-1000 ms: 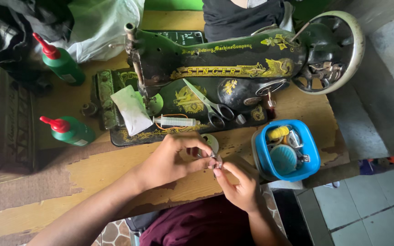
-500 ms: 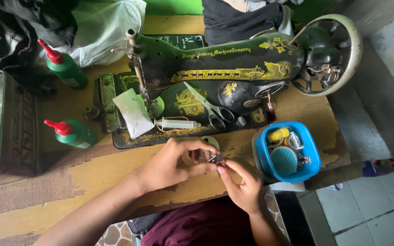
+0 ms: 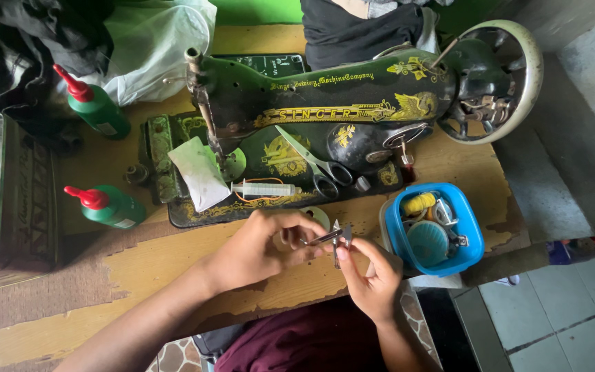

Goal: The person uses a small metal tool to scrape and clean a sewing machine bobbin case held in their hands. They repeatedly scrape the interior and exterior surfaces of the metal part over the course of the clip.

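Note:
My left hand (image 3: 259, 249) and my right hand (image 3: 371, 274) meet over the wooden table's (image 3: 139, 265) front edge. Between their fingertips they pinch a small shiny metal part (image 3: 332, 238); the left holds its thin end, the right its upright end. Just behind the hands stands a black and green sewing machine (image 3: 339, 110) with gold ornament. On its bed lie scissors (image 3: 318, 165), a syringe (image 3: 263, 189) and a folded white cloth (image 3: 200, 172). A small round disc (image 3: 318, 216) lies partly hidden behind my left fingers.
A blue tub (image 3: 430, 231) of thread spools and small parts sits right of my hands. Two green bottles with red nozzles (image 3: 108, 205) (image 3: 94, 105) stand at the left. A dark tray (image 3: 25, 200) is at the far left, a plastic bag (image 3: 149, 41) behind. Tiled floor (image 3: 552, 310) lies right.
The hands have shifted slightly right along the table's front edge, and the metal part now shows more plainly between the fingertips. The view has drifted a little.

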